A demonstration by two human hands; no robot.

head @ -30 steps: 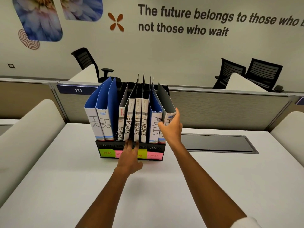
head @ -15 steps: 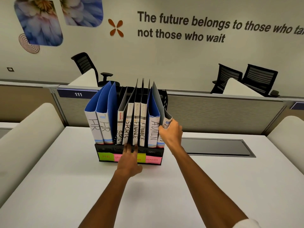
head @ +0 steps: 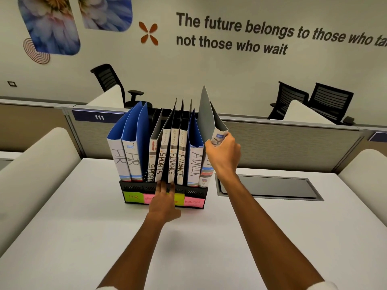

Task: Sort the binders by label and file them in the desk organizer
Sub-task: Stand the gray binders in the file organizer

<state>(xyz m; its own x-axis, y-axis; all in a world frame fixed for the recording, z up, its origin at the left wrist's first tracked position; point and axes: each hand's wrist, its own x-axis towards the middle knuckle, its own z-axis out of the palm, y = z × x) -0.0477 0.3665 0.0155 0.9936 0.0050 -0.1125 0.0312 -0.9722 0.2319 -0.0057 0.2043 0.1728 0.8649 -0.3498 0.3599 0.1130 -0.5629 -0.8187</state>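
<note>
The task looks nearly done: seven labelled binders stand sorted in the black mesh desk organizer (head: 194,192), steadied by the left hand's (head: 164,203) straight fingers, while the right hand (head: 223,152) grips the tilted grey binder (head: 209,120) in the far-right ADMIN slot.

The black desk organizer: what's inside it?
The desk organizer holds upright binders marked HR, SPORTS, FINANCE and ADMIN. The right hand covers the grey binder's label; the left hand hides two front tags.
</note>
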